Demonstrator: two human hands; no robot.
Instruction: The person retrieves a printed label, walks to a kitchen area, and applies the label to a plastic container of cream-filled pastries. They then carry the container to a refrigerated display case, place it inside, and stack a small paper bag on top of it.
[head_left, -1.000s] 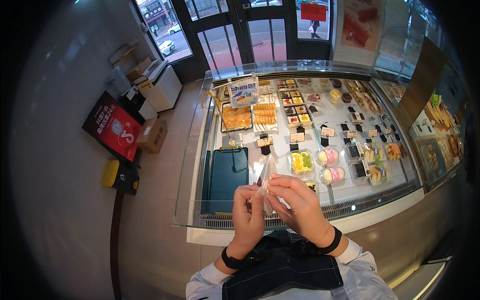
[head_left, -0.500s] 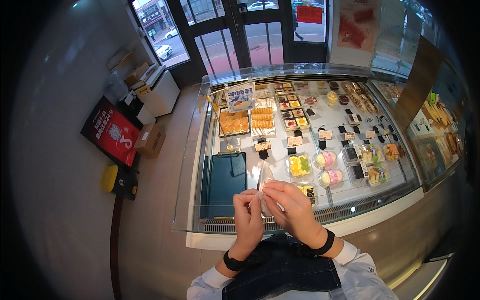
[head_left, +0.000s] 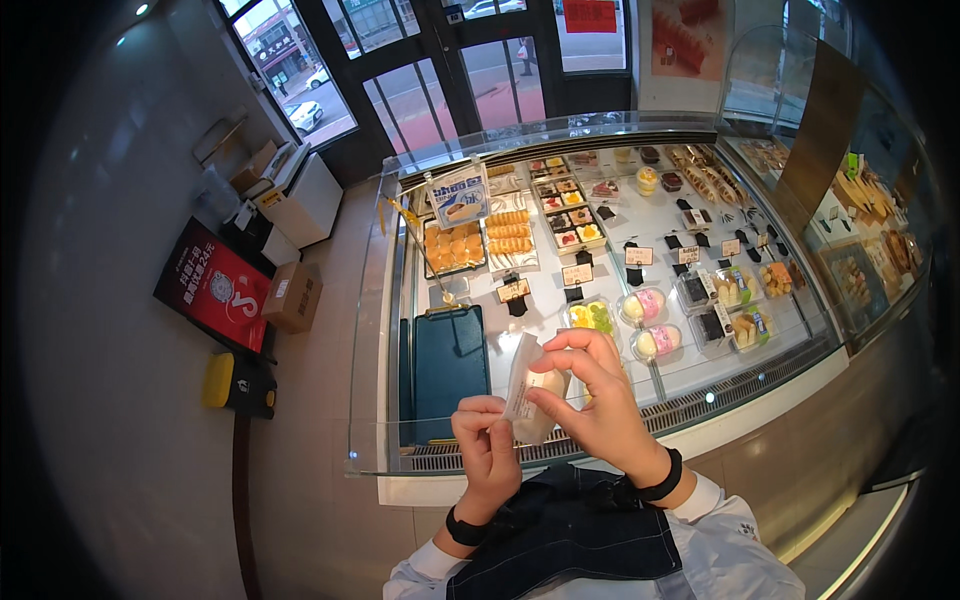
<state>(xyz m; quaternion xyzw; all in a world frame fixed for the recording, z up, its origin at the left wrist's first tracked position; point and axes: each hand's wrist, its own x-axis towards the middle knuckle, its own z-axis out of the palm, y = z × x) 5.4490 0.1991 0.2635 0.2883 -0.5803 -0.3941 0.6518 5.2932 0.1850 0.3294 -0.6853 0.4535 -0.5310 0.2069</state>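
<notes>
Over the display case, my left hand pinches the lower left edge of a small white translucent bag between thumb and fingers. My right hand curls around the bag's other side, with its thumb and fingertips touching it. Something pale and rounded shows between the right thumb and index finger; I cannot tell whether it is inside the bag or part of it. The bag is tilted, with faint print along one strip. Behind my hands, a clear box of yellow and green fruit cake is partly covered.
A glass display case spans the space before me. It holds blue-green trays, bread rolls, boxed pink-and-white cakes and small price cards. At left are a red sign board, a cardboard box and a yellow-black bin.
The bag has turned so more of its face shows. My right fingers have spread from a tight pinch and curved around it. The view has shifted slightly.
</notes>
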